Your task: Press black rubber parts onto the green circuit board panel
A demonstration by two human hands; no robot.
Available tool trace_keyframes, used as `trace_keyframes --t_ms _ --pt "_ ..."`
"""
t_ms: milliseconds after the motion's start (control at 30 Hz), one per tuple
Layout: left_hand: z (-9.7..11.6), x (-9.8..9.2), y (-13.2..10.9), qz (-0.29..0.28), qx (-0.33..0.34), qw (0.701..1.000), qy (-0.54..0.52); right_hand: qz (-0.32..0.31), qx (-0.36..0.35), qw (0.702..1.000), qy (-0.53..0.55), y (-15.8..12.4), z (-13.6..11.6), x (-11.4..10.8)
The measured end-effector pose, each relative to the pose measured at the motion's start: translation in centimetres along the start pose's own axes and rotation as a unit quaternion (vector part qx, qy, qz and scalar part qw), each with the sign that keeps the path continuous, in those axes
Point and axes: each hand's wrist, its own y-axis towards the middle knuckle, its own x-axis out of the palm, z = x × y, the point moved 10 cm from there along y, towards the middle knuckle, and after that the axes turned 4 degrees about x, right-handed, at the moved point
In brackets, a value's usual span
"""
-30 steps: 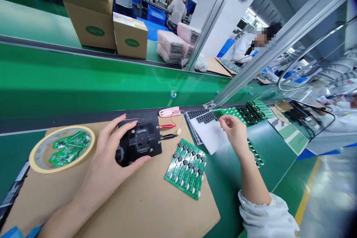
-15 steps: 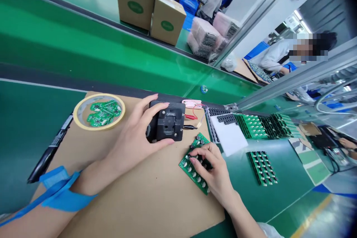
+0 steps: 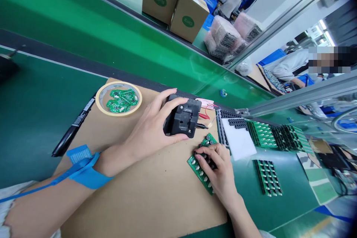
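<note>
My left hand grips a black plastic test fixture from its side, lifted a little above the cardboard sheet. My right hand lies curled over a green circuit board panel, covering most of it. The panel sits at the cardboard's right edge and carries rows of small dark components. Red and black alligator clips lie just beyond the fixture, with thin wires running to a pink-wrapped item. A blue antistatic strap circles my left wrist.
A masking tape roll holds green boards on the cardboard, beside a black marker. To the right are a white foam sheet, black rubber parts, and green board strips. Beyond the glass divider, boxes and co-workers stand.
My right hand has moved from the white sheet onto the green panel. The fixture has turned in my left hand, and the whole view has tilted and swung.
</note>
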Motion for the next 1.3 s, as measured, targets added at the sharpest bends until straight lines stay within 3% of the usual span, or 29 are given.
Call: trace_keyframes --t_ms 200,600,900,1300 --pt "0.0 0.1 0.0 0.001 0.006 1.0 -0.005 -0.013 -0.028 0.999 -0.013 0.1 -0.6 -0.2" --pt "0.0 0.2 0.0 -0.002 -0.006 1.0 -0.016 -0.12 -0.067 0.99 -0.003 1.0 -0.6 0.5" --pt "0.0 0.2 0.0 -0.001 0.006 1.0 -0.011 -0.052 -0.039 0.998 -0.017 0.7 -1.2 -1.0" --pt "0.0 0.2 -0.1 0.01 0.02 1.0 -0.021 -0.089 -0.003 0.986 -0.142 -0.1 -1.4 -0.5"
